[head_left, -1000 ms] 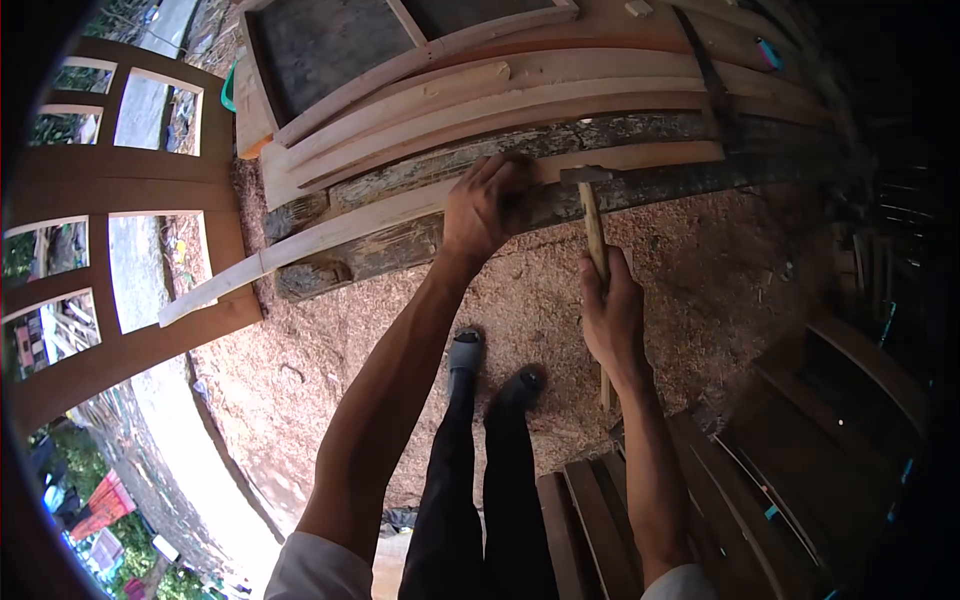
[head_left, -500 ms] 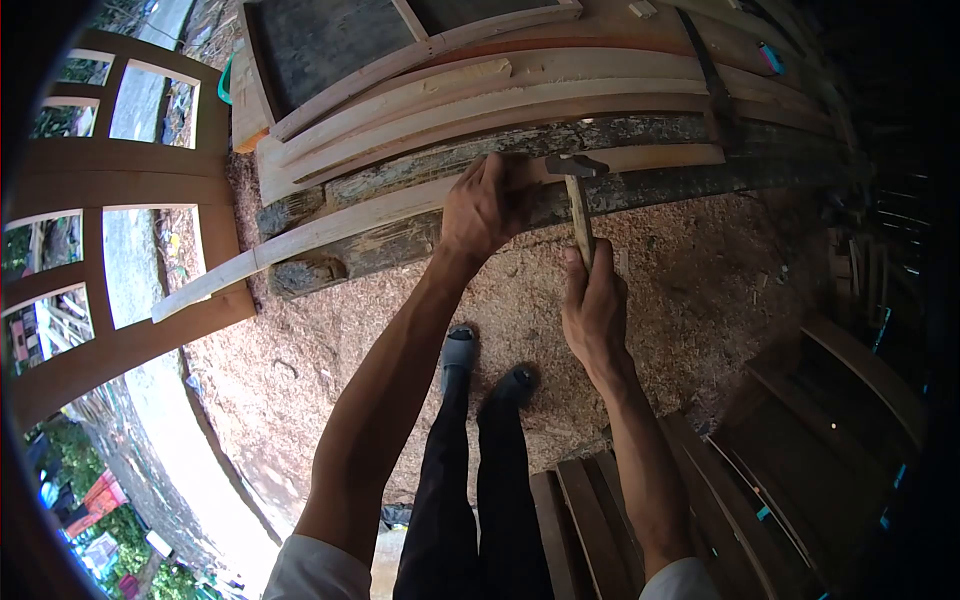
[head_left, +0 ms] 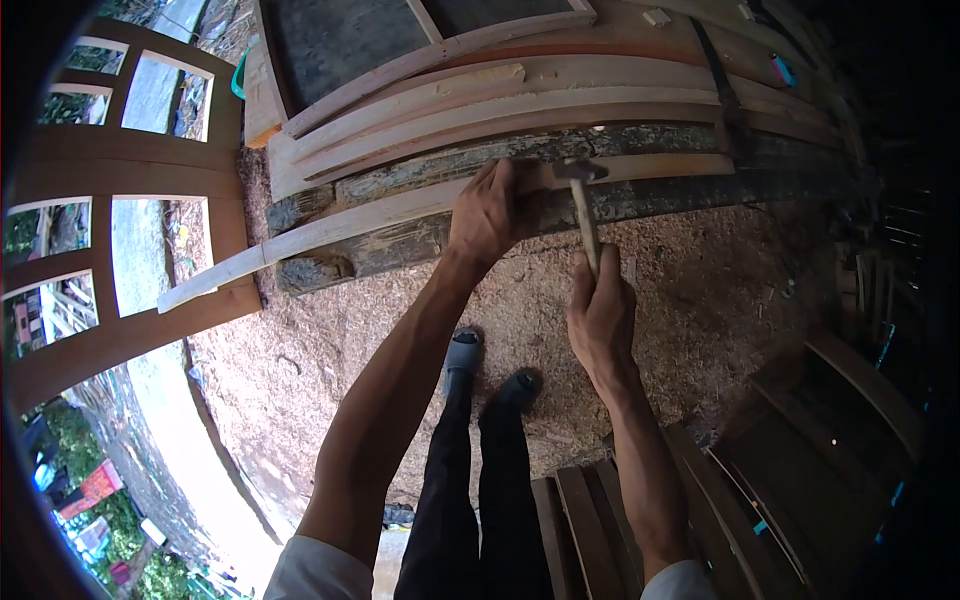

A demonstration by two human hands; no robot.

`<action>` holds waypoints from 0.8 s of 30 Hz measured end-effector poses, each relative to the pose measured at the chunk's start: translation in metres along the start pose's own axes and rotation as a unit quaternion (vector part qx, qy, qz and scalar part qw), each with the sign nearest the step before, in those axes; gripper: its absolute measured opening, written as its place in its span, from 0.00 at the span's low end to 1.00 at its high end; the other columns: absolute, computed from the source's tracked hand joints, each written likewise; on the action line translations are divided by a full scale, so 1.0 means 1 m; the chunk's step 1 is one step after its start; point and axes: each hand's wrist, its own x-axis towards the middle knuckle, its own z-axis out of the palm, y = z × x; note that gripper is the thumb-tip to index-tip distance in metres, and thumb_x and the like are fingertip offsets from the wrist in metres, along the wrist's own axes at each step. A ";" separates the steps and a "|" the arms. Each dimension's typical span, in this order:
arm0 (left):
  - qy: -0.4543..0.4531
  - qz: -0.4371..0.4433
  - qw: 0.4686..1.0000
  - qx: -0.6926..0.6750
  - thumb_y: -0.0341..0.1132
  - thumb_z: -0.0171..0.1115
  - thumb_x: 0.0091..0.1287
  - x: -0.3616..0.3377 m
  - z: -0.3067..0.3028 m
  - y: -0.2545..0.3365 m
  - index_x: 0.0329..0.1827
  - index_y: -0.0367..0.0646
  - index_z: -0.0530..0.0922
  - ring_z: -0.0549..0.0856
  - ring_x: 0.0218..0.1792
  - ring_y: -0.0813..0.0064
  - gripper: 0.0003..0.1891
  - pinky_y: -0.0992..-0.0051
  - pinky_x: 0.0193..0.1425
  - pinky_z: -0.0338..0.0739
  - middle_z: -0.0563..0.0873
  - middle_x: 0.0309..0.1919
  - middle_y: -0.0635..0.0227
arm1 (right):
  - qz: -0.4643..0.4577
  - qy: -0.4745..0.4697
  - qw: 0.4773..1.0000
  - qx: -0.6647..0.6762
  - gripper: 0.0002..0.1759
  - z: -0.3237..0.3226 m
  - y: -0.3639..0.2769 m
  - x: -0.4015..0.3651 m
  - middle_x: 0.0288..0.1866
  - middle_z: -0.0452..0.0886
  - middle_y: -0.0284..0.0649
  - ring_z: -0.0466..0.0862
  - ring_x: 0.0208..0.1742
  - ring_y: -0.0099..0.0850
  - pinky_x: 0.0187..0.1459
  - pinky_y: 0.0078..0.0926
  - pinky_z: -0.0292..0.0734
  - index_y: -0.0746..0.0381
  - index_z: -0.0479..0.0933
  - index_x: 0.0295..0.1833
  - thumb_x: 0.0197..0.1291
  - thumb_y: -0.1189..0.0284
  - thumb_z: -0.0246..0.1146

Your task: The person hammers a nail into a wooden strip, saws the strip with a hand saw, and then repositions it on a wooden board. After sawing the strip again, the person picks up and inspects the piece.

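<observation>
My right hand [head_left: 602,310] is closed round the wooden handle of a hammer [head_left: 585,215]. The dark hammer head, slightly blurred, is right at the end of a brown wooden block [head_left: 537,178]. My left hand [head_left: 485,215] grips this block with its fingers wrapped over it; I cannot tell whether it is part of a tool. Beneath both lies a long pale wood strip [head_left: 370,222], resting on weathered beams [head_left: 400,240] and jutting out past their left end.
Several planks [head_left: 600,85] lie beyond the beams, beside a framed dark panel [head_left: 340,45]. On the left stands a wooden frame [head_left: 180,175] with openings. Wood shavings [head_left: 640,400] cover the floor around my feet. Stacked boards [head_left: 580,510] are at the lower right.
The hammer head has shifted slightly, its handle now leaning more to the left at the top. My left hand keeps its grip on the block. The whole view has shifted a little.
</observation>
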 end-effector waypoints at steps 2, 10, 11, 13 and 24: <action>-0.005 -0.012 1.000 -0.007 0.37 0.68 0.57 -0.002 0.002 -0.001 0.46 0.38 0.73 0.82 0.40 0.51 0.19 0.61 0.44 0.79 0.81 0.38 0.54 | -0.006 0.008 1.000 0.012 0.08 0.001 -0.001 -0.001 0.21 0.77 0.53 0.82 0.22 0.50 0.18 0.42 0.71 0.65 0.63 0.47 0.71 0.70 0.50; 0.001 0.001 1.000 -0.002 0.36 0.65 0.60 -0.001 0.001 0.002 0.45 0.38 0.72 0.82 0.40 0.52 0.16 0.61 0.44 0.79 0.81 0.37 0.54 | -0.014 -0.015 0.999 -0.034 0.08 0.000 0.008 0.003 0.19 0.76 0.50 0.81 0.20 0.48 0.15 0.40 0.68 0.64 0.64 0.46 0.72 0.70 0.50; -0.007 -0.010 1.000 0.003 0.36 0.65 0.60 -0.001 0.001 0.001 0.45 0.38 0.72 0.82 0.39 0.52 0.16 0.61 0.44 0.79 0.81 0.37 0.54 | -0.021 0.005 1.000 -0.004 0.07 0.001 0.006 0.002 0.18 0.75 0.49 0.81 0.19 0.46 0.15 0.39 0.67 0.64 0.64 0.46 0.72 0.70 0.50; -0.013 -0.023 1.000 0.009 0.36 0.66 0.60 -0.002 0.000 0.002 0.45 0.38 0.72 0.82 0.39 0.53 0.16 0.61 0.44 0.79 0.81 0.36 0.54 | -0.029 0.022 0.999 0.025 0.07 0.004 0.010 0.001 0.17 0.75 0.48 0.81 0.18 0.45 0.14 0.37 0.66 0.64 0.64 0.45 0.72 0.70 0.50; 0.022 0.010 1.000 -0.011 0.36 0.66 0.59 0.000 0.000 0.003 0.48 0.38 0.72 0.82 0.40 0.53 0.18 0.61 0.46 0.78 0.82 0.37 0.55 | -0.019 -0.025 0.993 -0.113 0.06 0.009 0.020 0.011 0.17 0.74 0.46 0.81 0.17 0.40 0.13 0.33 0.66 0.65 0.64 0.46 0.72 0.72 0.49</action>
